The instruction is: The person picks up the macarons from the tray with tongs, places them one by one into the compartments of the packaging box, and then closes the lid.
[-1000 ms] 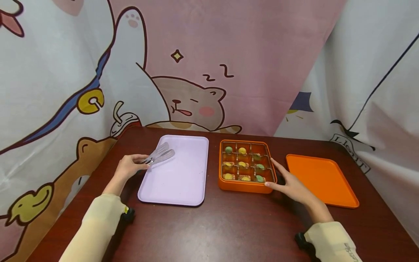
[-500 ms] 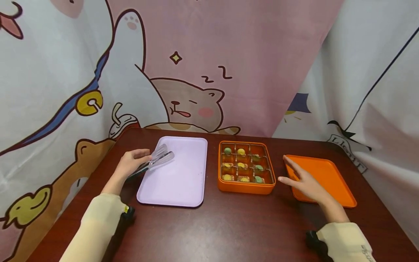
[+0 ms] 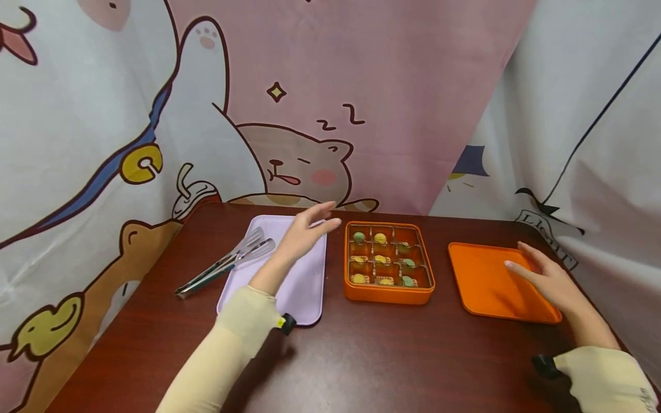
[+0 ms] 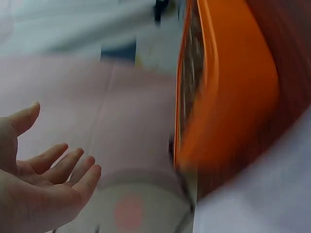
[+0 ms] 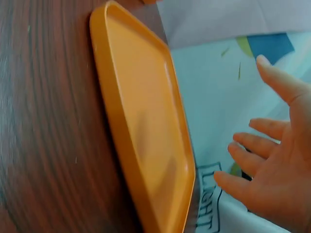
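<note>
My left hand (image 3: 304,232) is in the air over the far right part of the lavender tray (image 3: 299,301), fingers loosely spread and holding nothing. A pair of metal tongs (image 3: 223,268) with clear tips lies across that tray's left edge. Just right of the left hand stands the orange box (image 3: 387,295), divided into compartments that hold small green and yellow pieces. In the left wrist view, the box's side (image 4: 238,82) shows blurred. My right hand (image 3: 552,281) hovers above the right side of a shallow orange tray-like lid (image 3: 485,281), also holding nothing. Its fingers (image 5: 243,158) are spread.
A dark reddish-brown table (image 3: 372,355) bears everything. A printed curtain (image 3: 403,115) with cartoon animals hangs behind the table and along both sides.
My left hand has let go of the tongs and moved right over the lavender tray. The right hand has left the orange box's edge and moved right over the orange lid.
</note>
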A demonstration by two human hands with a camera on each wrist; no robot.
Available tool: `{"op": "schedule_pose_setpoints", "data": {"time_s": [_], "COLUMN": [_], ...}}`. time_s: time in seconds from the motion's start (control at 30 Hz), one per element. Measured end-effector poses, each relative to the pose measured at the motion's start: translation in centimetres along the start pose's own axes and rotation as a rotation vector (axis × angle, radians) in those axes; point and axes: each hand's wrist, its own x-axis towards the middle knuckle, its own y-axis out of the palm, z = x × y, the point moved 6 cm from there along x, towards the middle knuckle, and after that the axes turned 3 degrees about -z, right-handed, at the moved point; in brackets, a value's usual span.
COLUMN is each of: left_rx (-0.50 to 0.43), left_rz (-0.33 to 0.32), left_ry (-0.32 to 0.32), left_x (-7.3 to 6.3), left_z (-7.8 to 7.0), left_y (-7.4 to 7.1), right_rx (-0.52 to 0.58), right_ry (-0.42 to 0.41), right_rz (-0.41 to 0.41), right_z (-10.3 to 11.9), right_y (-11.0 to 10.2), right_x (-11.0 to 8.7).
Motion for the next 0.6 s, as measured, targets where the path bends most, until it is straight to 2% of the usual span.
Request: {"op": "schedule_pose_setpoints", "data": {"time_s": [0.07,0.17,0.27,0.37,0.43,0.5,0.53,0.6], "left_rx": [-0.018,-0.029,-0.032,-0.028,-0.004,0.023,0.037,0.024], "left_rz": [0.062,0.155,0.243,0.331,0.368,0.395,0.405,0.419], "left_ry": [0.004,-0.026,-0.069,-0.069,-0.061,-0.080,-0.104,-0.208], "left_x": [0.6,1.0,0.7,-0.3,-1.1,-2.0,-2.4,-3.2], "left_z": [-1.1,-2.2,-2.7,-3.1,-3.2,-3.0,-2.8,-2.0], "left_y": [3.6,9.1,14.4,19.3,22.2,24.7,25.8,27.6], "right_rx": [-0.006,-0.035,-0.083,-0.118,-0.152,-0.172,-0.188,-0.219], "right_ry": [0.016,0.058,0.103,0.143,0.161,0.181,0.184,0.189], "right_rz": [-0.016,-0.019,-0.025,-0.018,-0.014,-0.009,-0.014,-0.025], "right_z": [-1.2,-2.7,-4.2,-5.4,-5.9,-6.4,-6.6,-6.8], "right_y": [-0.6,-1.1,-1.3,-1.4,-1.4,-1.4,-1.4,-1.5], "right_x": [0.0,-0.1,-0.3,-0.5,-0.5,-0.6,-0.7,-0.8]}}
